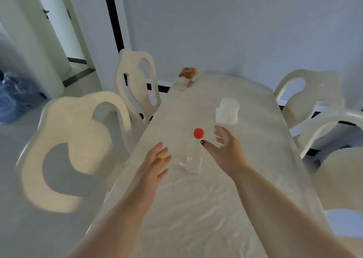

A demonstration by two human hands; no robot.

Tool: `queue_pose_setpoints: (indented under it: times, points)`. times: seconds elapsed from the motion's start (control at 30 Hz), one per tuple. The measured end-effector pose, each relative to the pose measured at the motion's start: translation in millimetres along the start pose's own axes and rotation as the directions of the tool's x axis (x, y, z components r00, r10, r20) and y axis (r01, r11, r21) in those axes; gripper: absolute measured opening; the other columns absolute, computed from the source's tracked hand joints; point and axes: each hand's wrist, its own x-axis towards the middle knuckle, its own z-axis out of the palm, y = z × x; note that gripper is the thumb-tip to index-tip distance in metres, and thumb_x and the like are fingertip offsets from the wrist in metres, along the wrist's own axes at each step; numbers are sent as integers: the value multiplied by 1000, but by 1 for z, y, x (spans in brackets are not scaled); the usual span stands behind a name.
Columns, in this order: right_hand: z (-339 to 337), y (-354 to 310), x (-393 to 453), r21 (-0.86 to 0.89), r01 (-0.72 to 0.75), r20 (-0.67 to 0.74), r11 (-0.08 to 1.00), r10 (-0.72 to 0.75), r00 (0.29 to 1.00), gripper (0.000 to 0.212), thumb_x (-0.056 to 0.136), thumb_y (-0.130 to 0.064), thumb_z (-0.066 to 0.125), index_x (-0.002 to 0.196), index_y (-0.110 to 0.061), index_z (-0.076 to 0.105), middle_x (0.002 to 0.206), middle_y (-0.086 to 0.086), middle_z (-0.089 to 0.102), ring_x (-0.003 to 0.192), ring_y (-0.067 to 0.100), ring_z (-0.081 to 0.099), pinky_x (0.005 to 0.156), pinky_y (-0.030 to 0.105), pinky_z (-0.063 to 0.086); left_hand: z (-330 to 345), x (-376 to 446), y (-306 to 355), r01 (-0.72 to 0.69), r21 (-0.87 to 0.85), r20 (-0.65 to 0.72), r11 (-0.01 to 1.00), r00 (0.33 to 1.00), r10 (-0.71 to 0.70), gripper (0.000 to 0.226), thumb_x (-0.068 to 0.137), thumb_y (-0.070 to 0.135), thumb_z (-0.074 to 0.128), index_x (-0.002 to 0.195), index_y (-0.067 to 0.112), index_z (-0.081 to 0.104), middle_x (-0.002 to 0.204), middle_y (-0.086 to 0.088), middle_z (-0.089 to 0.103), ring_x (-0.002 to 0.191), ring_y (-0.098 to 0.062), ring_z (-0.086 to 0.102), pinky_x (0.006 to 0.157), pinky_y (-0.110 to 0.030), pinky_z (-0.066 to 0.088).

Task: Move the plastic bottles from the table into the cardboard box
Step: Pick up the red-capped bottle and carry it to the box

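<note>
A clear plastic bottle (193,157) with a red cap stands upright on the white-covered table (206,208). My right hand (225,151) is open just to its right, thumb tip close to the bottle's neck, fingers spread. My left hand (155,165) is open a little to the left of the bottle, fingers straight, a yellow ring on one finger. Neither hand holds anything. No cardboard box is in view.
A white folded cloth or bag (227,111) lies beyond the right hand. A wrapped brownish item (187,76) sits at the table's far end. White chairs stand on the left (74,149) and right (314,100). A blue bag (13,98) is on the floor at far left.
</note>
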Motion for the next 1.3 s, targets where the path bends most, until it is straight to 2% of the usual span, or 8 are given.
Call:
queue_pose_setpoints:
  times: [0.17, 0.23, 0.4, 0.6, 0.7, 0.9, 1.13, 1.3]
  points:
    - [36, 8, 33, -135, -111, -18, 985, 110, 994, 77, 76, -51, 73, 143, -27, 42, 144, -7, 52, 131, 16, 51, 103, 35, 43, -19, 35, -30, 268, -54, 50, 962, 963, -265, 62, 83, 41, 61, 141, 27, 44, 153, -2, 44, 131, -21, 50, 113, -43, 34]
    - [50, 11, 41, -174, -141, -52, 975, 134, 990, 66, 77, -48, 74, 134, -24, 53, 126, -5, 60, 123, 19, 56, 92, 29, 43, -25, 44, -39, 358, -74, 50, 931, 933, -355, 76, 80, 46, 64, 147, 21, 40, 152, -1, 45, 129, -23, 51, 111, -42, 35]
    - [67, 16, 48, -159, -184, -151, 970, 161, 975, 39, 84, -43, 70, 115, -21, 64, 98, -8, 58, 103, 22, 60, 79, 29, 42, -34, 58, -57, 493, -74, 45, 867, 870, -490, 57, 99, 47, 41, 149, 19, 39, 154, -3, 44, 134, -24, 49, 103, -40, 39]
    - [66, 15, 43, -164, -143, -184, 976, 112, 976, 26, 88, -42, 66, 102, -20, 64, 91, -1, 65, 94, 28, 63, 78, 38, 51, -34, 62, -61, 568, -79, 74, 819, 823, -563, 59, 101, 49, 38, 150, 17, 36, 156, -4, 41, 137, -24, 46, 105, -44, 38]
    - [52, 3, 29, -180, -57, -210, 982, 19, 977, 19, 87, -41, 66, 94, -23, 62, 79, -10, 61, 82, 24, 60, 69, 35, 49, -29, 64, -59, 595, -86, 91, 799, 803, -589, 62, 100, 51, 37, 152, 16, 34, 158, -5, 38, 140, -25, 44, 109, -46, 35]
    - [-2, -53, -8, -159, 122, -297, 980, -166, 940, 26, 84, -42, 67, 93, -18, 67, 89, 3, 71, 91, 23, 66, 79, 43, 54, -8, 66, -48, 638, -173, 172, 750, 769, -615, 74, 98, 57, 34, 154, 9, 28, 161, -10, 33, 145, -25, 36, 120, -48, 25]
    - [-49, -74, -60, -82, 119, -349, 989, -141, 927, 42, 73, -59, 62, 92, -21, 69, 92, 4, 74, 94, 25, 69, 85, 50, 54, 33, 44, -30, 690, -235, 405, 684, 709, -577, 81, 96, 63, 27, 129, -4, 58, 131, -22, 65, 124, -31, 59, 108, -40, 41]
    - [-81, -69, -106, -99, 91, -391, 991, -122, 912, 35, 74, -54, 65, 94, -26, 71, 91, -10, 77, 96, 8, 70, 88, 44, 55, 71, 19, -29, 718, -158, 501, 677, 649, -572, 85, 96, 64, 27, 131, -8, 54, 128, -27, 65, 124, -36, 59, 102, -42, 46]
